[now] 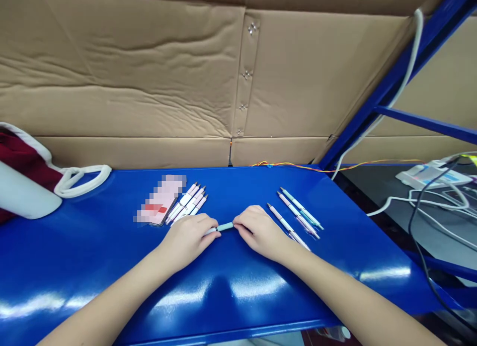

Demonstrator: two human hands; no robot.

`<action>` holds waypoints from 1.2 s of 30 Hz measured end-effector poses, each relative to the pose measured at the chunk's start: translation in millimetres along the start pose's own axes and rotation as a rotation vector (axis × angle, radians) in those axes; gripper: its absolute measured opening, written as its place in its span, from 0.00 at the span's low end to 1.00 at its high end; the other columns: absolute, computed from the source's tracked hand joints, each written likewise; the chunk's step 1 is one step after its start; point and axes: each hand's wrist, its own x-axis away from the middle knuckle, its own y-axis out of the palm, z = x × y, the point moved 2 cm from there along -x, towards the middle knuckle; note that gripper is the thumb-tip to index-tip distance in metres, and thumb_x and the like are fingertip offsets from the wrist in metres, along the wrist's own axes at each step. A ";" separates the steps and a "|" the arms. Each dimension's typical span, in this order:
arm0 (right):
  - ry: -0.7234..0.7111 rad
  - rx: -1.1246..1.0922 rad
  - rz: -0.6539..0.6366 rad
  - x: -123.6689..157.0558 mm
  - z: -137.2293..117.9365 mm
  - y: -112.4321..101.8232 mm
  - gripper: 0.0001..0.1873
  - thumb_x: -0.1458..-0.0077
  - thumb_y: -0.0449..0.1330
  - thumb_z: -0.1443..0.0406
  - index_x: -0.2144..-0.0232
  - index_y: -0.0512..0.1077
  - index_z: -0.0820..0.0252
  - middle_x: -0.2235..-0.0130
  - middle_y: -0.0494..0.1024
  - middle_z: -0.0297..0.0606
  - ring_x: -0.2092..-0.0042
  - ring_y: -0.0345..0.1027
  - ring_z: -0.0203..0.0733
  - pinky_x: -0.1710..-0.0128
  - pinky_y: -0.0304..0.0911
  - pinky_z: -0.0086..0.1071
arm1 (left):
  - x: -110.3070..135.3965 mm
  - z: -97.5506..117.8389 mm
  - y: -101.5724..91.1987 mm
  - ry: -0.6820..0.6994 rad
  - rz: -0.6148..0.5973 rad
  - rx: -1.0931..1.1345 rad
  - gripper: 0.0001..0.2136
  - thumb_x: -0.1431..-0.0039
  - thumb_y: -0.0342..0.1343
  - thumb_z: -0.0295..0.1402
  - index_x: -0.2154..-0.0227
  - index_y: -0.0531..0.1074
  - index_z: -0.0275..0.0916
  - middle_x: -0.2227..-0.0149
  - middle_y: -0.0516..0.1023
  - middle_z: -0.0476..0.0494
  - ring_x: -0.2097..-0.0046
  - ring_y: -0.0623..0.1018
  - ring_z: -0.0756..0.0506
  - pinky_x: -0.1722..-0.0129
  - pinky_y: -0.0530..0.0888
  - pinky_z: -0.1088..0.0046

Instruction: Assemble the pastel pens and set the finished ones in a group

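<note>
1. We have a pale teal-and-white pen [220, 228] crosswise in front of us, between our hands, low over a blue metal table [85, 266]. Its long axis runs almost level from left to right, rising slightly to the right. Both ends disappear into our fingers, so we cannot tell which way its tip points.
2. Our left hand [188, 240] is closed on the pen's white end, with the fingers pressed together and curled over it from the left.
3. Our right hand [261, 231] is closed on the teal end from the right, its fingers also pressed together. We cannot see either thumb clearly. A short stretch of the pen shows between the hands.
4. Our forearms angle inward from the lower corners, with the backs of both hands upward.
5. Just beyond our left hand, a fan of pink-and-white pens [188, 203] lies beside a pixelated flat object [160, 199]. Just beside our right hand, a group of pastel pens [296, 219] lies diagonally.
</note>
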 end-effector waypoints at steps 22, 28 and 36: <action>0.184 0.081 -0.211 3.5 27.0 -14.8 0.08 0.41 0.54 0.68 0.64 0.73 0.57 0.63 0.73 0.38 0.59 0.65 0.41 0.58 0.55 0.36 | -2.8 -10.8 0.3 -0.051 0.016 0.062 0.11 0.37 0.47 0.36 0.61 0.73 0.41 0.61 0.77 0.45 0.62 0.76 0.47 0.61 0.72 0.72; 0.200 0.033 -0.134 0.4 18.0 -8.8 0.06 0.42 0.54 0.68 0.65 0.71 0.59 0.64 0.75 0.37 0.61 0.66 0.40 0.60 0.55 0.35 | -3.0 -11.4 2.7 -0.054 0.000 0.066 0.11 0.37 0.48 0.37 0.60 0.73 0.42 0.61 0.77 0.46 0.61 0.76 0.46 0.61 0.72 0.71; 0.146 -0.002 -0.068 0.3 13.4 -6.4 0.05 0.42 0.55 0.69 0.66 0.71 0.59 0.65 0.77 0.36 0.63 0.68 0.40 0.60 0.55 0.35 | -2.8 -8.4 4.7 -0.041 -0.010 0.052 0.10 0.37 0.48 0.36 0.60 0.73 0.41 0.62 0.76 0.46 0.62 0.76 0.47 0.60 0.71 0.71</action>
